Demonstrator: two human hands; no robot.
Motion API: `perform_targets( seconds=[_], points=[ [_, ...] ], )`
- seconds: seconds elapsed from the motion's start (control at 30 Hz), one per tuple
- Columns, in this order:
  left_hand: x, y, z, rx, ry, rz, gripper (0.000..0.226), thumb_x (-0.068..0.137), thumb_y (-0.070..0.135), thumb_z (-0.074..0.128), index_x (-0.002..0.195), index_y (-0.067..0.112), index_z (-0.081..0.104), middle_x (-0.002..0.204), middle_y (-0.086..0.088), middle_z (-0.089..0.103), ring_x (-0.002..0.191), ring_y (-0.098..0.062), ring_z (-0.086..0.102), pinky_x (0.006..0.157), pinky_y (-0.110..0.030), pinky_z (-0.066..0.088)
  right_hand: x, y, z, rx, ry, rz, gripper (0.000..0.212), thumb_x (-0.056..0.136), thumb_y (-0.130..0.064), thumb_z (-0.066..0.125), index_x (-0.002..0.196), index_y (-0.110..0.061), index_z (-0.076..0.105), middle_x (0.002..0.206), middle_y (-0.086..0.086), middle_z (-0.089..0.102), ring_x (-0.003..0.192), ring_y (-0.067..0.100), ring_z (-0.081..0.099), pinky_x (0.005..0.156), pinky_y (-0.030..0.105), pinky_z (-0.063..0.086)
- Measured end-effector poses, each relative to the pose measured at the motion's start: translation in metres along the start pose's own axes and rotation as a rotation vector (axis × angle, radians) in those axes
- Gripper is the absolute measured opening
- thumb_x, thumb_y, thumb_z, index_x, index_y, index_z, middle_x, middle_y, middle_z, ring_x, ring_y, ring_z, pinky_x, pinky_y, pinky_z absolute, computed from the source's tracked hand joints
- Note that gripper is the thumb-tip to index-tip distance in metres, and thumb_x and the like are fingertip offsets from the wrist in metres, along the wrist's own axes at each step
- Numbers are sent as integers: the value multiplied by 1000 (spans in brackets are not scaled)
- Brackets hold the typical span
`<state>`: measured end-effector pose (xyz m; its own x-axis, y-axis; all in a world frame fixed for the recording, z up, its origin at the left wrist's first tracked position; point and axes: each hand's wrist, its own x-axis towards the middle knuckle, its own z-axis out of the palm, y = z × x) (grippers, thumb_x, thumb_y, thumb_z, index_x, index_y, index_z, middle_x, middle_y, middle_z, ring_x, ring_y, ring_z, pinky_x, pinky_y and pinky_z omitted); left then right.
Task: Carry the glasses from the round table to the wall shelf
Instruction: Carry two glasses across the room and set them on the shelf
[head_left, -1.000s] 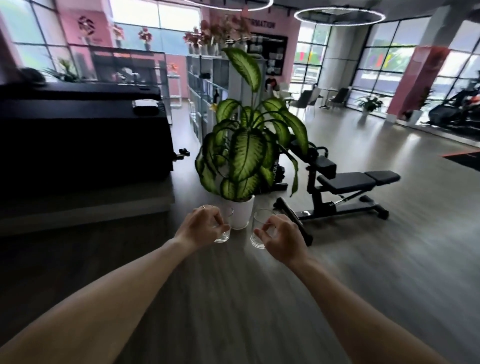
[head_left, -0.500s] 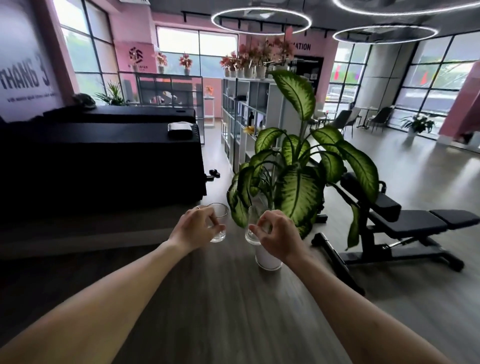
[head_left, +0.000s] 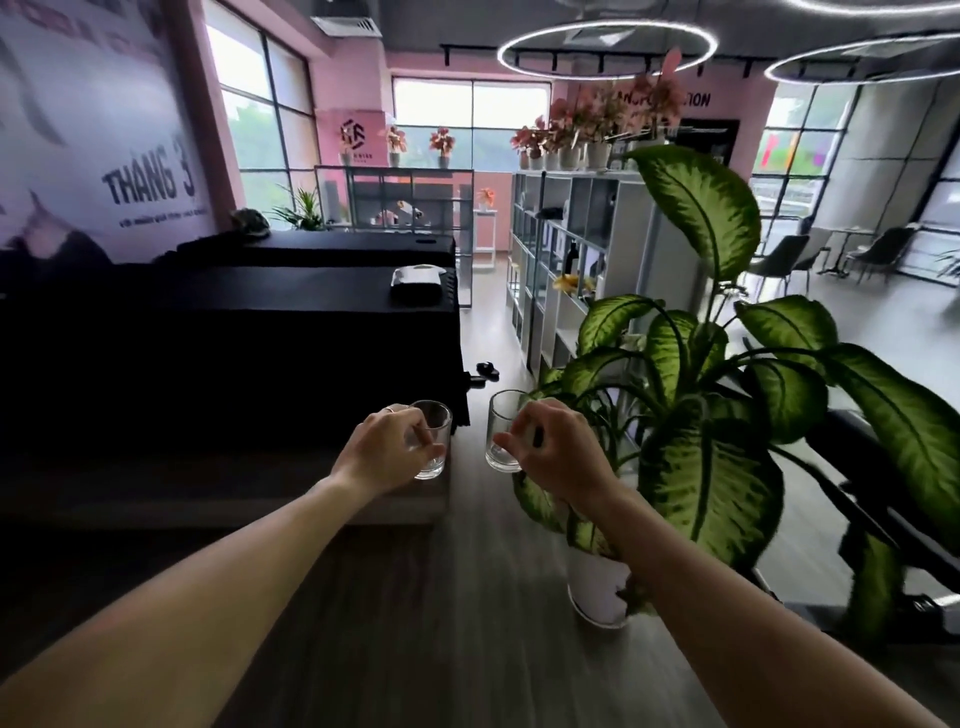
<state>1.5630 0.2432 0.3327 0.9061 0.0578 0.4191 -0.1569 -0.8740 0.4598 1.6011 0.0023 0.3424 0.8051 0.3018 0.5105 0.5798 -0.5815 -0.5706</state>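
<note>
Both forearms reach forward at chest height, mid-carry. Left hand (head_left: 387, 449) wraps a clear glass (head_left: 434, 439) from the side, fingers closed round it, glass upright. Right hand (head_left: 558, 449) grips a second glass (head_left: 501, 436) the same way; the two glasses ride near each other but apart, well above the wood floor (head_left: 415, 623).

Change over the last second: the view has swung left and advanced. The potted plant (head_left: 701, 415), earlier dead ahead beyond the hands, now sits close on the right with its white pot (head_left: 597, 592) beside the right forearm. The black covered bench (head_left: 234, 338) fills the left.

Farther on, the aisle between them leads to the white shelf unit (head_left: 566, 260), now larger and nearer centre. Judgement: transport phase, heading toward shelving; leaves could brush the right arm in passing.
</note>
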Motion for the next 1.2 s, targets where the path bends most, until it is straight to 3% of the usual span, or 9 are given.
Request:
perform_targets(
  seconds=[0.33,0.47,0.57,0.73,0.9,1.2],
  points=[
    [127,-31,18,57,109,-164,21,77,42,76,68,35,58,89,12,64,83,-7,59,72,-24,41,159,69,42,71,-100,-126,19,77,-37,79,73,-27,64,84,-2,63,76,16,60,69,32,49],
    [153,-52,17,96,114,-208,19,79,40,75,71,33,59,93,10,66,88,-9,63,74,-25,48,197,81,69,92,-136,-140,18,76,-38,79,75,-25,66,84,-4,63,75,13,60,67,27,45],
    [169,-69,17,128,127,-234,19,80,40,75,72,33,59,92,8,65,88,-11,62,76,-28,50,225,90,89,111,-144,-157,20,77,-37,80,74,-24,65,82,-6,61,71,10,57,61,15,37],
    [199,-111,19,153,142,-274,17,80,41,75,76,31,61,94,8,64,88,-10,60,75,-25,48,270,100,124,130,-182,-154,21,80,-38,78,78,-19,68,85,-4,61,74,12,59,66,26,44],
    [242,-164,29,124,145,-313,21,77,44,75,69,38,57,90,13,63,85,-7,60,72,-25,47,319,112,168,114,-221,-177,21,80,-38,79,76,-21,66,83,-5,61,71,9,56,64,23,39],
    [375,-278,34,71,163,-312,27,76,45,77,64,40,53,89,15,64,83,-2,61,68,-19,43,463,118,254,39,-236,-179,22,79,-39,79,76,-22,66,85,-5,63,75,11,60,68,28,50]
  ],
)
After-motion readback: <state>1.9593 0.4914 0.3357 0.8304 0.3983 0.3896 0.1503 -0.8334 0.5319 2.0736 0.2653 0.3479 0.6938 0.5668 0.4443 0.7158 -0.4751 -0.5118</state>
